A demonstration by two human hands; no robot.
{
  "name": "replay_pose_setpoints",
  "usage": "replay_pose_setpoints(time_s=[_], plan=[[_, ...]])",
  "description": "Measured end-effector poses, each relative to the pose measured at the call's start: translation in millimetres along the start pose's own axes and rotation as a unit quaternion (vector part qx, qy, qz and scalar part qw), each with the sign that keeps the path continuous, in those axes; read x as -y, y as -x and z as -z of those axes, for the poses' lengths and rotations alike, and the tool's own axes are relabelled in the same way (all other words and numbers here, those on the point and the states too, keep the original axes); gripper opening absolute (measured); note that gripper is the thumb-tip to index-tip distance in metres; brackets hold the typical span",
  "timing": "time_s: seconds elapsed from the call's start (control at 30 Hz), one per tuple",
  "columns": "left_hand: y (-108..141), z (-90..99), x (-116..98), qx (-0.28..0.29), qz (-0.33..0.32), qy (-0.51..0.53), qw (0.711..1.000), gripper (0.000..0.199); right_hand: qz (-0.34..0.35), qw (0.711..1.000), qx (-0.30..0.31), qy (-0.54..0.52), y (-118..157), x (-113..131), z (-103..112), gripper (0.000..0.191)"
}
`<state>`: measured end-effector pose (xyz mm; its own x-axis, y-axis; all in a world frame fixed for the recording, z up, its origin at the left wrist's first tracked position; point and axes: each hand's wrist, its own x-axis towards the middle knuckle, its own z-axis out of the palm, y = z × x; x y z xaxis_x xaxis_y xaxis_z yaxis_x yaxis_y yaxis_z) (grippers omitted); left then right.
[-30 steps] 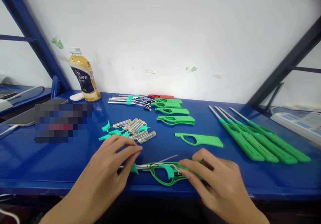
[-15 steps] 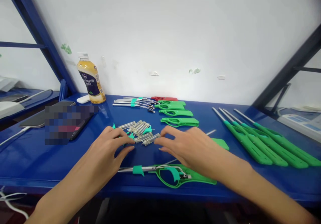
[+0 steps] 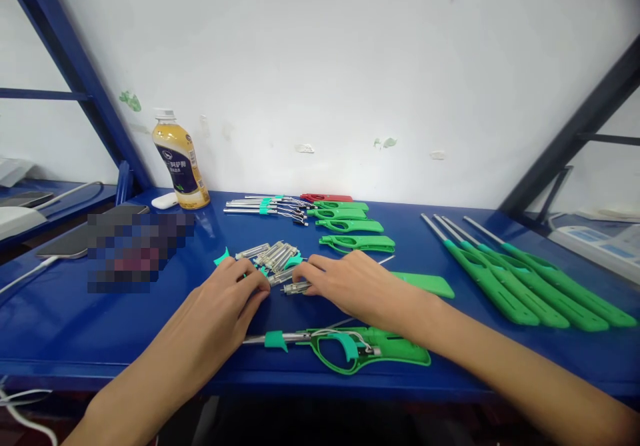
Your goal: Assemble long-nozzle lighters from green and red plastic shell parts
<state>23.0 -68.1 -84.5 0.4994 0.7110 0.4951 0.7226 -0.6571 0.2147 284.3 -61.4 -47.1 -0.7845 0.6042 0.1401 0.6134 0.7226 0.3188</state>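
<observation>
Your right hand (image 3: 350, 283) moved from the open green shell (image 3: 414, 354) to pinch a clear cartridge (image 3: 296, 289); left hand (image 3: 220, 307), can't tell. Four lighters (image 3: 517, 291) closed at right; front shell wired, no cartridge.

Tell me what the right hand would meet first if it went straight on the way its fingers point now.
The right hand would meet the clear tube right at its fingertips; whether they touch is hard to tell. Beyond it, the left hand seems roughly in line, though depth is unclear.
</observation>
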Motion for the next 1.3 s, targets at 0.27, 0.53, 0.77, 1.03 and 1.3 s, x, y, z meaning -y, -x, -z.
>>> replay_pose_setpoints(time_s=[0.27,0.53,0.77,1.03,1.3], plan=[[2,4.8,-5,-0.026,0.027,0.009,0.999,0.025,-0.006,1.0,0.011,-0.016,8,-2,7,0.012],[1,6.7,-27,-0.097,0.026,0.081,0.992,0.016,-0.11,0.989,-0.095,-0.036,41,3,14,0.019],[5,7.7,-51,-0.153,-0.018,0.135,0.979,0.017,-0.215,0.945,-0.213,-0.121,71,43,10,0.019],[14,4.6,-65,-0.17,-0.065,0.131,0.974,0.036,-0.18,0.951,-0.212,-0.137,68,65,21,0.026],[18,3.5,-71,-0.201,-0.038,0.151,0.967,0.02,-0.177,0.95,-0.2,-0.159,66,73,21,0.032]])
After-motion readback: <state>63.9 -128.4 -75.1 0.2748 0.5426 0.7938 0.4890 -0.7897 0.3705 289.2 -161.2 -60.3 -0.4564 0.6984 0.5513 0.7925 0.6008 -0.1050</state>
